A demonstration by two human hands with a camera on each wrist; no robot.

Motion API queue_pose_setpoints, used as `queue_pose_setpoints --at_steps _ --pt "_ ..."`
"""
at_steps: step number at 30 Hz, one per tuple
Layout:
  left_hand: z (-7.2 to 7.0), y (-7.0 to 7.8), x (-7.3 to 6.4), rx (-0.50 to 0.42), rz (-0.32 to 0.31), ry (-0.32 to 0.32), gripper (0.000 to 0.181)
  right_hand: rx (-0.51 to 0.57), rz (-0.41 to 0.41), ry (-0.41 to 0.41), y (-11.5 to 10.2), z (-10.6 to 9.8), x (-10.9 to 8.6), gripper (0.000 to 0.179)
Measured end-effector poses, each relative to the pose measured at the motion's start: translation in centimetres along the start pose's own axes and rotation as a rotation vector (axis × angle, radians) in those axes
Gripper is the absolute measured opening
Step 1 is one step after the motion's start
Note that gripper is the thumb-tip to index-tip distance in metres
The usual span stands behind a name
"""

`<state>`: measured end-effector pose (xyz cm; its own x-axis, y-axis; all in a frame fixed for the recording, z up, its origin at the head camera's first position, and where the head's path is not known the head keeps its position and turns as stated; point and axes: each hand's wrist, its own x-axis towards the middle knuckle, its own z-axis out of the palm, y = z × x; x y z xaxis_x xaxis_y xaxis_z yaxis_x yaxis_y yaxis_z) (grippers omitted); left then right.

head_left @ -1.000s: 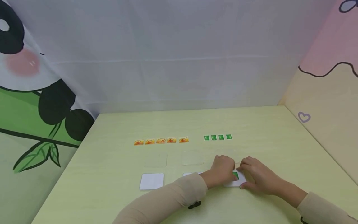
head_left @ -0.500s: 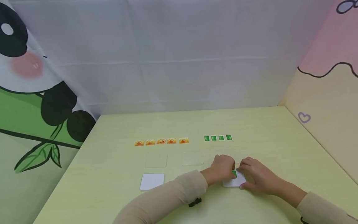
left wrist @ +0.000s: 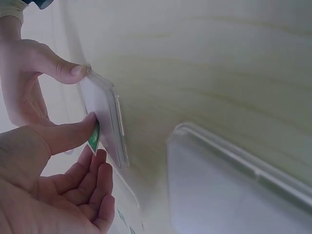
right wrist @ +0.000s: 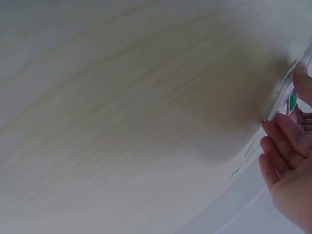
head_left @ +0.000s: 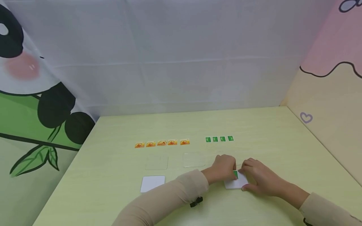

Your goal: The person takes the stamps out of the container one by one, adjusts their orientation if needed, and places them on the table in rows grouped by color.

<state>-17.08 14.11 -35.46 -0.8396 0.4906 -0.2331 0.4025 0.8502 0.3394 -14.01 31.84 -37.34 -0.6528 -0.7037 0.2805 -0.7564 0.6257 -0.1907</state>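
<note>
My left hand (head_left: pixel 223 168) pinches a small green sticker (left wrist: pixel 94 139) at the top face of a white square box (head_left: pixel 236 183). In the left wrist view the thumb lies on the sticker's edge, with the curled fingers close below. My right hand (head_left: pixel 261 177) holds the same box by its right side, thumb at the near corner and fingers at the far one. The box has a clear rim. Part of its left side is hidden behind my left hand.
Another white box (head_left: pixel 152 183) lies left, and one more (left wrist: pixel 234 190) shows beside my left hand. Clear square lids (head_left: pixel 156 163) lie behind. A row of orange stickers (head_left: pixel 161 143) and a row of green ones (head_left: pixel 222 139) are farther back. A white cloth (head_left: pixel 181 62) hangs behind the table.
The green sticker and my left hand have shifted slightly left over the box, and more of its white top shows. My right hand keeps its grip on the box.
</note>
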Motion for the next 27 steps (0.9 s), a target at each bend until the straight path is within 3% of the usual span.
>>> queue_pose_setpoints --at_steps 10,19,27 --pt "-0.7 -0.2 -0.1 -0.074 -0.018 -0.066 0.022 0.006 0.026 -0.033 -0.1 -0.1 0.0 0.042" --pt "-1.6 -0.4 -0.1 -0.244 -0.043 -0.122 0.016 0.011 0.052 -0.063 -0.1 -0.4 0.0 0.043" --pt "-2.2 -1.1 -0.1 -0.328 -0.057 -0.183 0.014 0.023 0.051 -0.063 -0.2 -0.5 -0.1 0.042"
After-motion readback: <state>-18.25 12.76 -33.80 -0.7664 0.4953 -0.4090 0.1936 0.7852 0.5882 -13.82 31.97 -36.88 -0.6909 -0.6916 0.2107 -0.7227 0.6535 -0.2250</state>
